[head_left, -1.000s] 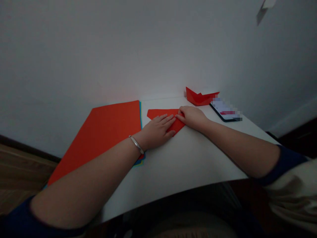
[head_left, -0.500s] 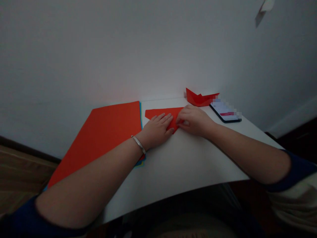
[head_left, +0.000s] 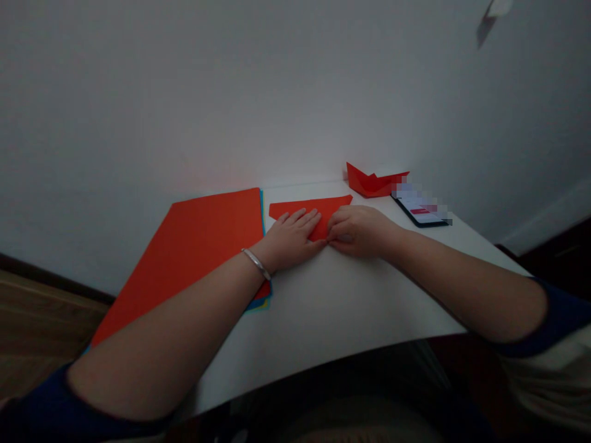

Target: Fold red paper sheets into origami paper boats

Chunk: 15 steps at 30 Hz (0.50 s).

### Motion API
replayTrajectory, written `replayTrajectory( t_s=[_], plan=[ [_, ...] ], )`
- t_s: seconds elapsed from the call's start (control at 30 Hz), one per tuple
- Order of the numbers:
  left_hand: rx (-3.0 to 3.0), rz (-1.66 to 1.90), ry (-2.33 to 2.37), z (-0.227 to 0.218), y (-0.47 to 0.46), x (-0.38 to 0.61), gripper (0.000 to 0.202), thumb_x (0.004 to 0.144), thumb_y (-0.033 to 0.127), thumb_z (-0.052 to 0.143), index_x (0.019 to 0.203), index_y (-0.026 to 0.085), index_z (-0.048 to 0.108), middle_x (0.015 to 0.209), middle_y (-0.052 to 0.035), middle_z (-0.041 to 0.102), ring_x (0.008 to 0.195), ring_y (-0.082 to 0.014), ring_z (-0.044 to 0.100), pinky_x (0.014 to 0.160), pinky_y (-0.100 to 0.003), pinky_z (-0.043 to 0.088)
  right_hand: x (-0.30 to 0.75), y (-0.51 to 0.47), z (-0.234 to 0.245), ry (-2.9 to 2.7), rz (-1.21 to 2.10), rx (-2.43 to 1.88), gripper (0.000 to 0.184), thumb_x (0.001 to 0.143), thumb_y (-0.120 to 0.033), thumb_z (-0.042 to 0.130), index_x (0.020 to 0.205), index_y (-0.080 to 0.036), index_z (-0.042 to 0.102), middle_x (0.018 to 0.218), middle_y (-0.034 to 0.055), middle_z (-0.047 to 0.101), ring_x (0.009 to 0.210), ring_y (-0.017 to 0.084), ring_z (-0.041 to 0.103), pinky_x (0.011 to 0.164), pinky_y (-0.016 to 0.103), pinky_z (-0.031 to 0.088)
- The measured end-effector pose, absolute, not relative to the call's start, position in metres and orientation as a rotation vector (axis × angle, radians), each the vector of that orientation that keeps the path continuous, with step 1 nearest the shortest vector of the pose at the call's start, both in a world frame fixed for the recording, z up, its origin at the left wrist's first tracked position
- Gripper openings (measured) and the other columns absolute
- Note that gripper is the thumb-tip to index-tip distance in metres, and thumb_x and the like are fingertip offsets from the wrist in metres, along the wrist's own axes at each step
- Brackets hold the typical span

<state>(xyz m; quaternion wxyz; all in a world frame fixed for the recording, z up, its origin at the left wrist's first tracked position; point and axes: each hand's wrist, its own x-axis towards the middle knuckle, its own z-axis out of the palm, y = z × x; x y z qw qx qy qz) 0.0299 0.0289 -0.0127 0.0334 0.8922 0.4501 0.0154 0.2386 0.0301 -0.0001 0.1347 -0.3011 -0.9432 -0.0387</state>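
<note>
A folded piece of red-orange paper (head_left: 305, 205) lies on the white table, its long straight edge towards the wall. My left hand (head_left: 295, 240) rests flat across its left and middle part, fingers stretched out and partly covering it. At the near corner of the paper, my right hand (head_left: 357, 231) has thumb and fingers pinched together on the edge. The two thumbs are close to each other there. The pinched bit of paper is mostly hidden by my fingers.
A folded red paper boat (head_left: 376, 185) stands at the back by the wall. Right of it lies a phone (head_left: 422, 209) with its screen lit. A stack of coloured paper (head_left: 207, 240), orange on top, covers the left of the white table (head_left: 323, 307).
My right hand has shifted slightly down towards me along the paper, uncovering its far right corner. My left hand stays nearly in place, its thumb now closer to the right hand.
</note>
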Motion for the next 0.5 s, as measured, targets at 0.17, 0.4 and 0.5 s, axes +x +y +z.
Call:
replayTrajectory(
  t_s=[0.17,0.4,0.5],
  plan=[
    [2.751,0.059,1.386,-0.014,0.03,0.03,0.068,0.098,0.054,0.034,0.152,0.013,0.031,0.16,-0.0151,0.03,0.147,-0.0303,0.028,0.118,-0.045,0.022,0.237,0.028,0.0,-2.748,-0.127,-0.877,0.02,0.085,-0.025,0.056,0.085,-0.021,0.075,0.093,0.0054,0.074,0.085,0.019,0.064,0.075,0.03,0.045],
    [2.794,0.017,1.366,-0.013,0.031,0.029,0.064,0.099,0.056,0.033,0.152,0.02,0.034,0.161,-0.0147,0.028,0.148,-0.0322,0.025,0.117,-0.05,0.023,0.231,0.02,0.011,-2.803,-0.204,-1.025,0.023,0.085,-0.024,0.055,0.088,-0.019,0.077,0.1,0.0074,0.076,0.087,0.021,0.066,0.072,0.031,0.044],
    [2.794,0.006,1.364,-0.012,0.031,0.029,0.064,0.099,0.054,0.034,0.153,0.02,0.032,0.161,-0.015,0.028,0.148,-0.0323,0.025,0.117,-0.051,0.023,0.231,0.021,0.014,-2.807,-0.239,-1.107,0.023,0.085,-0.024,0.055,0.09,-0.019,0.077,0.101,0.0073,0.075,0.088,0.021,0.066,0.072,0.031,0.043]
  ],
)
